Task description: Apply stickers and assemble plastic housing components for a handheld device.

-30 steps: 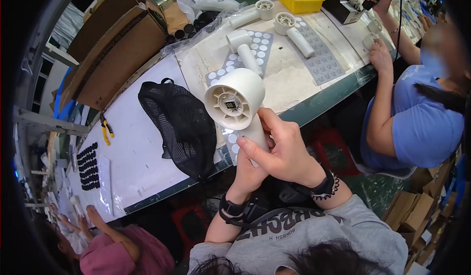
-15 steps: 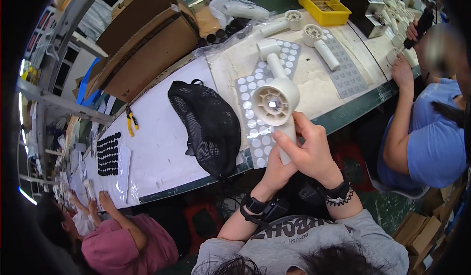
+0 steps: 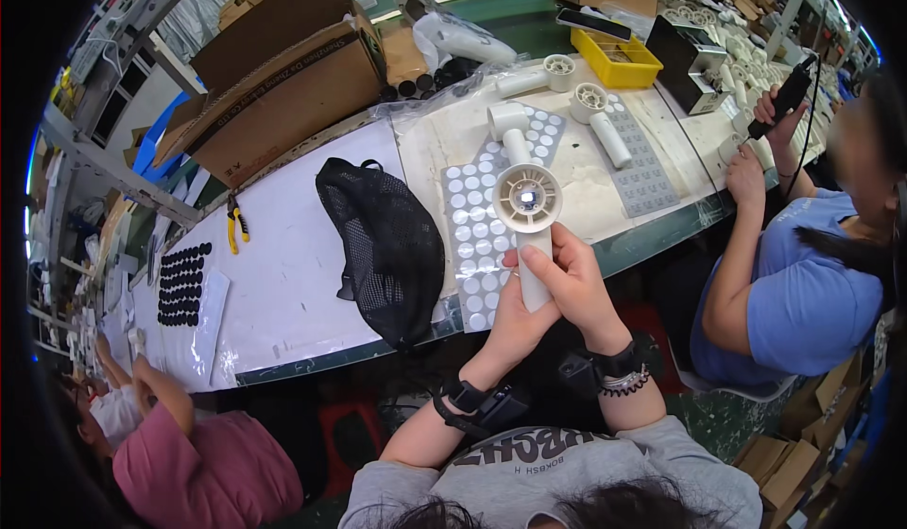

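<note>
A white handheld fan housing (image 3: 535, 257) is held above the table edge, its round spoked head facing up toward me. My left hand (image 3: 513, 326) is closed around the lower handle from the left. My right hand (image 3: 576, 283) grips the same handle from the right, thumb along its front. Beneath lies a grey sheet of round white stickers (image 3: 460, 246). Another fan housing (image 3: 513, 135) rests on that sheet, just beyond the held one. Two more, a fan housing (image 3: 609, 142) and a fan housing (image 3: 525, 81), lie farther off.
A black mesh bag (image 3: 387, 255) lies left of the stickers. Farther left are yellow-handled pliers (image 3: 236, 227) and rows of black discs (image 3: 182, 285). A cardboard box (image 3: 283, 104) and a yellow bin (image 3: 619, 60) stand behind. Co-workers sit on both sides; the right one holds a black power screwdriver (image 3: 792, 94).
The fan housing's head looks smaller, farther from me, and faces me more squarely. Both hands stay on the handle. The whole view has shifted slightly. The left co-worker's arm has moved.
</note>
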The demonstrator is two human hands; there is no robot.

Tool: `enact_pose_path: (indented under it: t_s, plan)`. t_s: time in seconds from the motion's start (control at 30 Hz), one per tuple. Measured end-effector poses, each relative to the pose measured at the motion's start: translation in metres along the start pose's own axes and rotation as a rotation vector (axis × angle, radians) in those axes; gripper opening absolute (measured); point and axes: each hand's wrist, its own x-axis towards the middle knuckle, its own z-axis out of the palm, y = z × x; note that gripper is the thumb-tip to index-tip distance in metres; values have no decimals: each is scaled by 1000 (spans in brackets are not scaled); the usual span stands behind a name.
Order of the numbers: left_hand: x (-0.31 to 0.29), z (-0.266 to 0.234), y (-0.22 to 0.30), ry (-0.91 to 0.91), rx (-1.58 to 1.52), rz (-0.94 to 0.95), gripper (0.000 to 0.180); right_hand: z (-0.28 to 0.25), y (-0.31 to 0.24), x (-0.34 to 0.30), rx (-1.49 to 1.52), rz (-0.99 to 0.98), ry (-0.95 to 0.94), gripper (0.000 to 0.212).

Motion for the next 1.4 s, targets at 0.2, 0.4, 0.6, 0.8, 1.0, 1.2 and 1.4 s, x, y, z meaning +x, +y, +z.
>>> enact_pose_path:
  t_s: [0.2, 0.4, 0.6, 0.8, 1.0, 1.2, 1.4]
  plan:
    - [-3, 1, 2, 17, -16, -30, 38, 2, 1, -3, 49, 8, -25, 36]
    - [-9, 0, 5, 1, -42, -68, 37, 4, 4, -11, 73, 18, -36, 33]
    - [-9, -10, 26, -187, 110, -260, 41, -13, 11, -4, 200, 200, -60, 37]
    - [-9, -36, 63, -33, 1147, 597, 63, -23, 14, -3, 371, 191, 90, 34]
    - [-24, -37, 57, -527, 1213, 851, 45, 22, 39, -50, 599, 354, -44, 39]
    - [-51, -48, 47, -520, 1208, 939, 40, 26, 45, -90, 545, 536, -332, 40]
    - [-44, -68, 39, -209, 547, 757, 31, 0, 4, -48, -631, 141, -682, 23]
